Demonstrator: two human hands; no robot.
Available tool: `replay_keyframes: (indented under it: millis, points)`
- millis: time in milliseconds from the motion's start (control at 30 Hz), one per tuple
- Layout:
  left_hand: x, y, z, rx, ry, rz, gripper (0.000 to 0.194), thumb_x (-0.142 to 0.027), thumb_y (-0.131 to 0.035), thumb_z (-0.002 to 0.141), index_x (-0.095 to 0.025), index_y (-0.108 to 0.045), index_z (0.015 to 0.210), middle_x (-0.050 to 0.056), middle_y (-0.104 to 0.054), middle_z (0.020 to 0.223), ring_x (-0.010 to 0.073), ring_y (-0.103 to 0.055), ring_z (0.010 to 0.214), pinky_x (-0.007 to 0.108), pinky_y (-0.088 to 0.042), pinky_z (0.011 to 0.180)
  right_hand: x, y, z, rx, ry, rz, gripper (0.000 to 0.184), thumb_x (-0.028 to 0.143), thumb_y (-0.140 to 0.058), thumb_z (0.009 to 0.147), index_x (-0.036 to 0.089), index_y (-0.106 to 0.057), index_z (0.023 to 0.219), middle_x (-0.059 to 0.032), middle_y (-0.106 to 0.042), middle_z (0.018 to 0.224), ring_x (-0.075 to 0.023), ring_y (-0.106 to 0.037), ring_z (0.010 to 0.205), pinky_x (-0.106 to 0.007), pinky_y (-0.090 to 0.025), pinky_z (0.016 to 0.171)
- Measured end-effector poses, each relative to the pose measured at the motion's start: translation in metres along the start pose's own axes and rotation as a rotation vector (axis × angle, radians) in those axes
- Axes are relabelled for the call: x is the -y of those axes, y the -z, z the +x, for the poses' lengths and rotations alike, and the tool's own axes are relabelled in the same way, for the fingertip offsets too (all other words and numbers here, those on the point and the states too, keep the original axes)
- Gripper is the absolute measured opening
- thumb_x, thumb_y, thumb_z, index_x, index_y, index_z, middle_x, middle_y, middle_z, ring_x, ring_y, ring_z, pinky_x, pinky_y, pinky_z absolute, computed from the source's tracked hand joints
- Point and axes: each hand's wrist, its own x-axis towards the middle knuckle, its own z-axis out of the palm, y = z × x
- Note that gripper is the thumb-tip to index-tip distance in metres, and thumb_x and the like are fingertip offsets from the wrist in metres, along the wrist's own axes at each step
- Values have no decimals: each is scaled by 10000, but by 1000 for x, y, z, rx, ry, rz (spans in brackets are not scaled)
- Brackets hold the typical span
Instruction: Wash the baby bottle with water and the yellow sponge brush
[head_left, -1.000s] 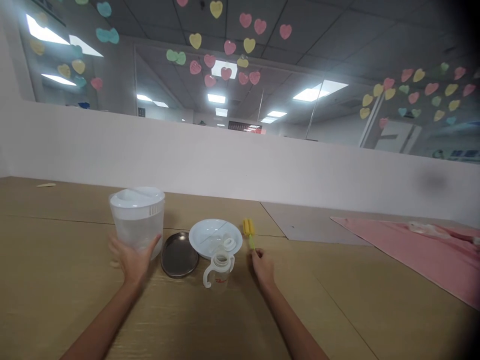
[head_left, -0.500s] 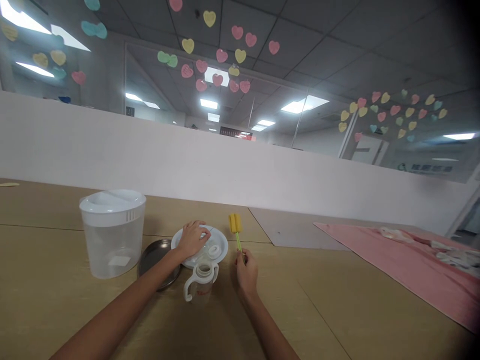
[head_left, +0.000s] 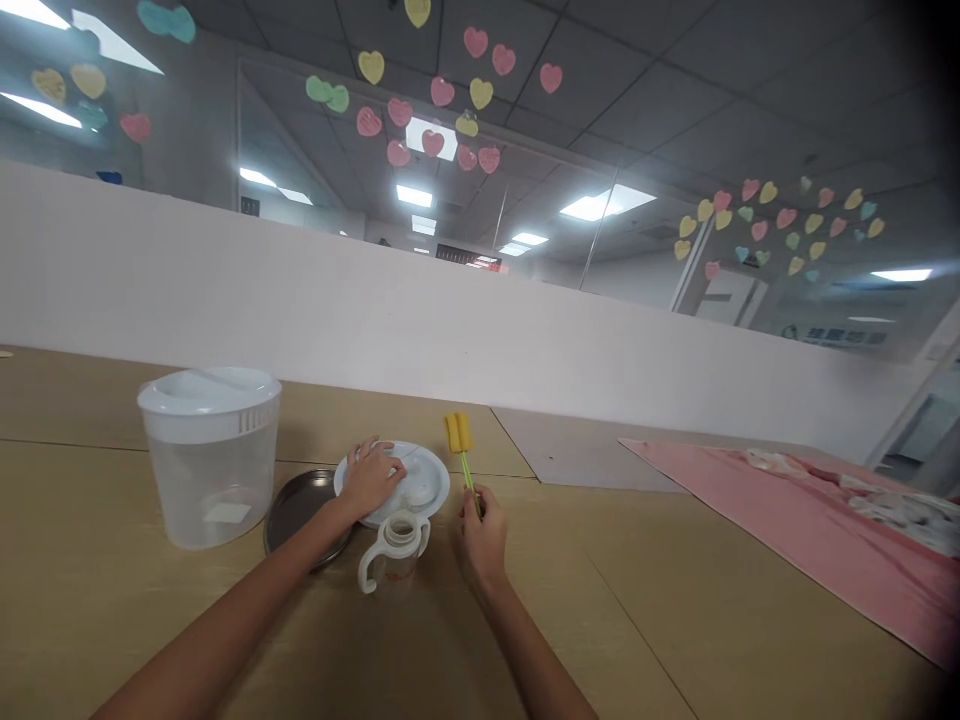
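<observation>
My left hand lies on a white round plate, fingers curled over its middle and hiding part of what sits there. A white ring-shaped piece shows just past my hand. My right hand grips the green stem of a sponge bottle brush, its yellow head pointing up. Just below the plate, between my hands, stands a clear baby bottle with white handles. To the left are a lidded clear plastic pitcher and a dark metal tray.
The items stand on a light wooden table. A pink cloth with crumpled white pieces lies at the right, beside a grey board. A white partition runs behind the table, with glass above it bearing paper hearts.
My left hand has moved from the pitcher onto the plate. The pitcher now stands further left, clear of the tray. The brush stays in my right hand.
</observation>
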Motion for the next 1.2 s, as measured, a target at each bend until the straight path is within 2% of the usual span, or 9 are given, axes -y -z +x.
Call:
replay_keyframes:
  millis: [167, 267, 500, 633, 800, 867, 1067, 1200]
  points:
    - [8, 9, -10, -172, -1, -156, 297, -343, -422, 890, -243, -699, 929, 52, -647, 1123, 268, -409, 1228, 478, -280, 1019, 8, 1, -6, 177, 305, -136, 335, 351, -383, 876, 158, -649, 944, -55, -680, 790, -146, -610, 678, -217, -436, 624]
    - [8, 13, -9, -216, -52, -235, 317, -332, -397, 901, -227, -691, 954, 54, -668, 1079, 241, -459, 1193, 428, -310, 1012, 6, 3, -5, 212, 401, -262, 356, 329, -344, 898, 160, -644, 990, -72, -688, 799, -156, -624, 681, -223, -447, 622]
    - [8, 23, -12, -183, -123, -364, 370, -393, -383, 907, -202, -694, 962, 65, -693, 984, 191, -604, 956, 310, -410, 888, 9, 6, -4, 165, 378, -376, 405, 341, -302, 927, 139, -634, 1040, -100, -686, 840, -172, -635, 739, -235, -459, 669]
    - [7, 33, -15, -196, -105, -392, 386, -411, -383, 905, -190, -693, 975, 65, -697, 996, 193, -614, 930, 290, -415, 860, 14, 7, -3, 163, 347, -396, 432, 346, -277, 928, 125, -632, 1040, -113, -687, 864, -175, -632, 735, -241, -452, 665]
    - [-2, 53, -20, -193, -115, -415, 389, -387, -371, 910, -182, -697, 968, 55, -703, 1007, 192, -619, 927, 271, -423, 820, 7, 13, 6, 122, 245, -462, 435, 338, -275, 910, 137, -660, 931, -99, -689, 770, -173, -620, 634, -237, -433, 587]
    - [-5, 59, -22, -179, -98, -414, 377, -389, -387, 902, -187, -699, 967, 49, -709, 994, 192, -624, 915, 264, -425, 795, 6, 14, 6, 120, 277, -472, 425, 333, -285, 909, 140, -660, 960, -99, -692, 794, -177, -630, 665, -237, -440, 596]
    - [-10, 68, -25, -151, 27, -380, 272, -404, -539, 818, -206, -715, 879, 33, -727, 885, 178, -645, 809, 240, -414, 678, 10, 6, -8, 174, 524, -449, 397, 320, -309, 936, 144, -646, 1053, -95, -686, 800, -154, -640, 678, -222, -466, 621]
    - [-9, 72, -27, -150, 102, -371, 265, -438, -597, 769, -192, -696, 769, 12, -714, 753, 147, -627, 682, 224, -372, 581, 9, 5, -12, 138, 573, -452, 376, 311, -328, 943, 148, -647, 1058, -84, -683, 758, -133, -622, 613, -210, -463, 588]
